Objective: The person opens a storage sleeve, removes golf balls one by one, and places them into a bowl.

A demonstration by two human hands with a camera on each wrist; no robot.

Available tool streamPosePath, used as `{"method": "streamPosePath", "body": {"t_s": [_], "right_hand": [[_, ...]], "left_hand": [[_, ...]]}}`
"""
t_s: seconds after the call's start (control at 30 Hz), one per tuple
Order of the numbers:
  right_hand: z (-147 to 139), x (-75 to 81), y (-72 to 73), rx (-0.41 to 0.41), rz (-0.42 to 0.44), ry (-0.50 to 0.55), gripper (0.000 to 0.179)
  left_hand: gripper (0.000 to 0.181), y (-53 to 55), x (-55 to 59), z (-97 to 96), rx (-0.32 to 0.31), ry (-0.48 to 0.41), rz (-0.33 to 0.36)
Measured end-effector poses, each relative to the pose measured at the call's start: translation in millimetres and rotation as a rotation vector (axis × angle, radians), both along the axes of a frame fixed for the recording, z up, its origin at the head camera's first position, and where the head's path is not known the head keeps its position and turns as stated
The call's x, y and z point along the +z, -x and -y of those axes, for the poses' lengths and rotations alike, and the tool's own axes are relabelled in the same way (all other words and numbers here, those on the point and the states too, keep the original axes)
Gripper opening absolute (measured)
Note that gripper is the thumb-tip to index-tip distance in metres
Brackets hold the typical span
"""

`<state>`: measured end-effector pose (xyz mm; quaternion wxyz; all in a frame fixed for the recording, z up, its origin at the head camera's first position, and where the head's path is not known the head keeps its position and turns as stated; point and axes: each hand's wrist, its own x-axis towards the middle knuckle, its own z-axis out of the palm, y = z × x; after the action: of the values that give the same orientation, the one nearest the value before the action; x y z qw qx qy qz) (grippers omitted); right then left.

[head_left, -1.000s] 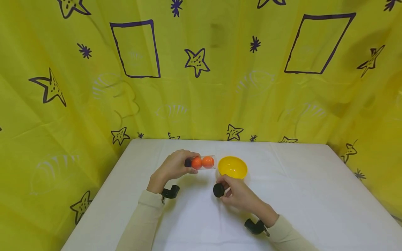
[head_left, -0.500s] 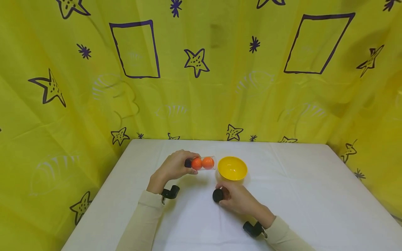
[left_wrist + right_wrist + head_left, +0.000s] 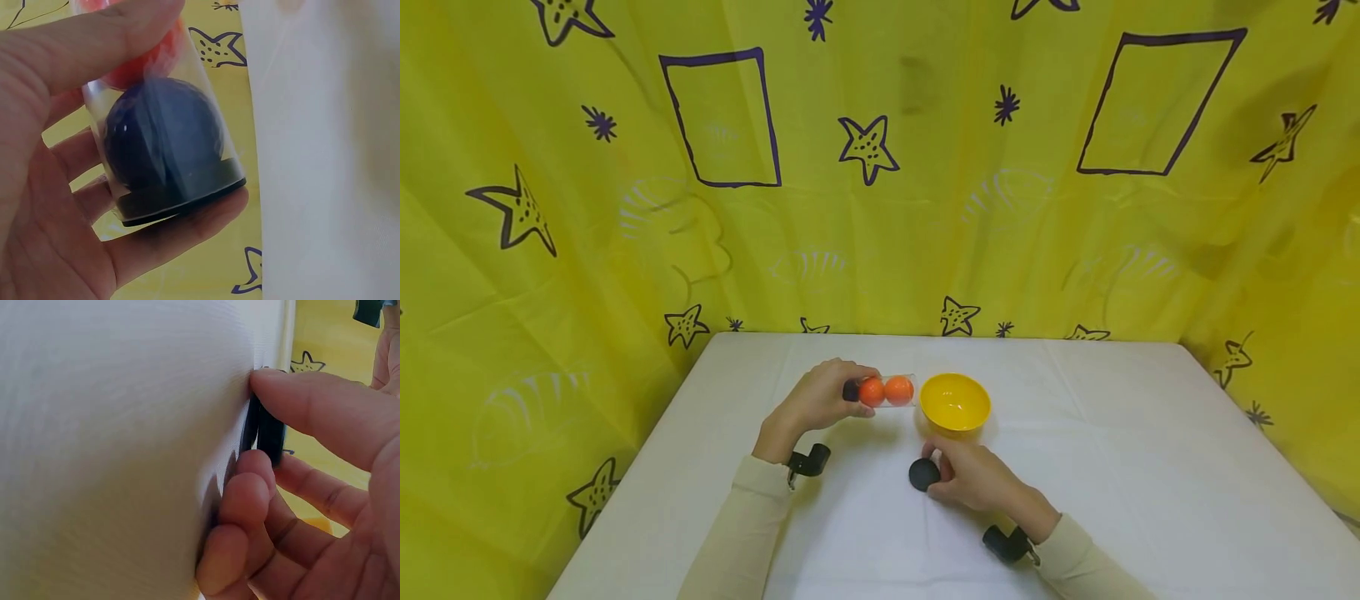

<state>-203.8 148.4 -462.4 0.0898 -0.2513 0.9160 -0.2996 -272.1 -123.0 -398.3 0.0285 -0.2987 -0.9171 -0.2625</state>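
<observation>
My left hand point(image 3: 823, 396) grips a clear tube point(image 3: 192, 69) lying sideways above the table, its far end pointing at the bowl. Two orange balls point(image 3: 885, 391) show through its wall in the head view. At the other end, a dark blue dimpled ball point(image 3: 165, 134) sits against the tube's black base point(image 3: 181, 201), which one finger supports from outside. My right hand point(image 3: 973, 477) pinches a round black cap point(image 3: 924, 475) by its edge, thumb on the near side. The cap lies flat, right at the white tablecloth, with the fingertips at the cloth too.
A yellow bowl point(image 3: 955, 410) stands just right of the tube's end and beyond my right hand. A white cloth point(image 3: 1112, 467) covers the table. Behind it hangs a yellow curtain point(image 3: 880, 225) with purple star drawings. Each wrist wears a black camera mount point(image 3: 809, 459).
My right hand has drawn back slightly from the bowl and brought the black cap down, turning it flat at the tablecloth. The left hand and tube have hardly moved.
</observation>
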Motion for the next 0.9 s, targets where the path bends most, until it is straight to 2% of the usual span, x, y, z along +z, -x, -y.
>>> {"method": "streamPosePath", "body": {"t_s": [0.23, 0.37, 0.53, 0.73, 0.9], "right_hand": [[-3, 8.7, -0.5, -0.018, 0.016, 0.015, 0.036], [-6, 17.8, 3.1, -0.058, -0.014, 0.101, 0.027], [-8, 26.4, 9.6, -0.160, -0.071, 0.211, 0.018], [-13, 29.8, 13.3, -0.222, -0.128, 0.326, 0.024], [-17, 30.5, 14.7, -0.242, -0.110, 0.364, 0.033]], "left_hand": [[0.050, -2.3, -0.9, -1.9, 0.039, 0.010, -0.013], [0.051, -2.8, -1.7, -3.5, 0.046, 0.014, -0.030], [0.051, -2.6, -3.0, -5.2, 0.033, 0.002, -0.077], [0.049, -3.8, -5.0, -10.4, 0.000, -0.023, -0.139], [0.048, -3.1, -6.7, -18.3, -0.016, -0.030, -0.158]]}}
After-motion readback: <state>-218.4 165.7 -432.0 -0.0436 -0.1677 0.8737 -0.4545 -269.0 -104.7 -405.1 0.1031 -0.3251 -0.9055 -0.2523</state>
